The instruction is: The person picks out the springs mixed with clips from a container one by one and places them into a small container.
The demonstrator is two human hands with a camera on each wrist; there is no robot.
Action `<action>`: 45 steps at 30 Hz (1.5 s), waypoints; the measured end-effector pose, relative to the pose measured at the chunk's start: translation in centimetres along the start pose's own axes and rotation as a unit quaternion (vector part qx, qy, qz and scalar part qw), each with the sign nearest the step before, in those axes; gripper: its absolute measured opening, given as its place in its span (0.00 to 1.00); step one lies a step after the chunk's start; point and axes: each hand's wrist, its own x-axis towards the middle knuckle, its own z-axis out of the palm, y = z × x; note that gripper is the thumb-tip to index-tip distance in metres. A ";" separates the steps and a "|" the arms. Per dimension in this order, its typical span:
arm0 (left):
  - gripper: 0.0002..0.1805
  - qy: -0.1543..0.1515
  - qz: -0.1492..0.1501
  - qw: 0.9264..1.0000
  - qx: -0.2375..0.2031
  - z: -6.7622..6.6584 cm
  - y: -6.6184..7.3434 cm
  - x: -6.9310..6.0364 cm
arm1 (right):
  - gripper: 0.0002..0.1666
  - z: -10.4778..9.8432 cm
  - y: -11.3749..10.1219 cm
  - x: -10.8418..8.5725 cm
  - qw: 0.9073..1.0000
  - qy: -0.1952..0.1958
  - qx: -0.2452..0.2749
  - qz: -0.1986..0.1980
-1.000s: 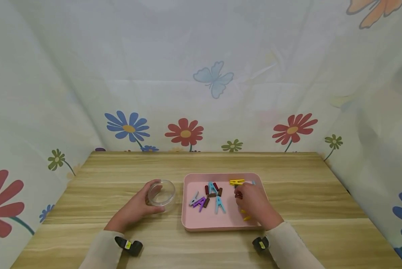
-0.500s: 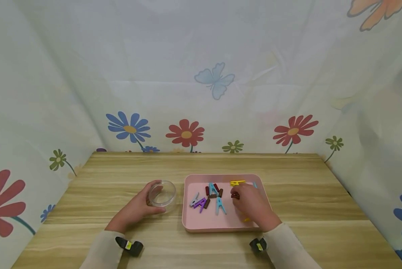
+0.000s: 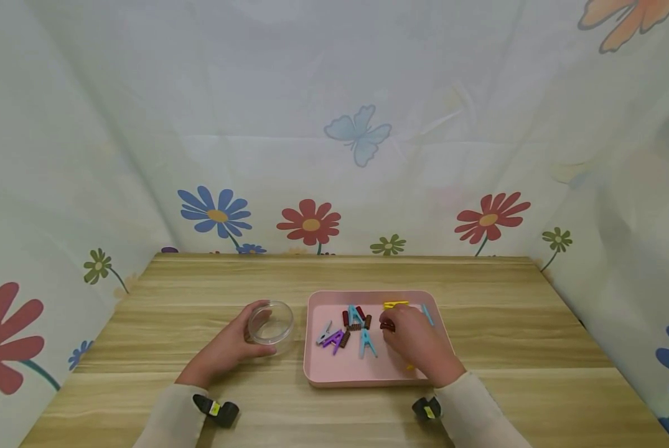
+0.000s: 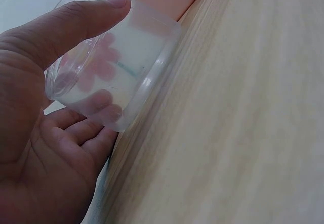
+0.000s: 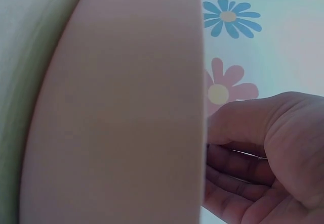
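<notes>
My left hand (image 3: 234, 339) grips a clear round plastic jar (image 3: 271, 322) on the table, left of the tray. In the left wrist view, the thumb (image 4: 76, 27) lies across the jar's side and the other fingers curl beneath. My right hand (image 3: 418, 342) is over the right half of the pink tray (image 3: 334, 375), pinching a small dark reddish-brown piece (image 3: 388, 326). In the tray lie light blue clothespins (image 3: 366, 343), a purple clothespin (image 3: 333, 340), a grey-white clothespin (image 3: 323, 333) and a yellow clothespin (image 3: 396, 305). The tray wall (image 5: 121, 107) hides the right fingertips in the right wrist view.
Small dark red pieces (image 3: 345, 318) and brown ribbed pieces (image 3: 345, 339) lie among the clothespins. Another light blue clothespin (image 3: 427, 314) is by the tray's right wall. The wooden table (image 3: 228, 274) ends at a flower-printed cloth (image 3: 244, 155).
My right hand has shifted slightly left within the tray, with the dark reddish-brown piece between its fingers, uncovering more of the light blue clothespin at the right. The left hand keeps its hold on the jar.
</notes>
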 end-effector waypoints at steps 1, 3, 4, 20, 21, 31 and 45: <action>0.52 0.000 0.000 1.000 0.000 0.0 0.0 0.0 | 0.04 0.0 -0.1 0.0 1.000 0.000 0.001 0.001; 0.52 0.000 0.000 1.000 0.000 0.0 0.0 0.0 | 0.04 -0.1 -0.2 0.0 1.000 0.000 0.004 0.003; 0.52 0.000 0.000 1.000 0.000 0.0 0.0 0.0 | 0.04 -0.1 -0.3 -0.1 1.000 -0.001 0.005 0.004; 0.52 0.000 -0.002 1.000 0.003 0.1 -0.1 0.0 | 0.05 -0.1 -1.3 0.2 1.000 -0.010 0.013 0.023; 0.52 0.000 -0.002 1.000 0.003 0.1 -0.1 0.0 | 0.04 -0.1 -1.4 0.2 1.000 -0.007 0.015 0.017; 0.52 -0.004 0.006 1.000 0.005 0.1 0.1 -0.1 | 0.04 0.0 -1.8 0.2 0.999 0.024 0.023 -0.042; 0.51 -0.002 0.010 1.000 0.011 0.0 -0.1 0.0 | 0.04 0.0 -2.7 0.7 0.999 0.014 0.027 -0.037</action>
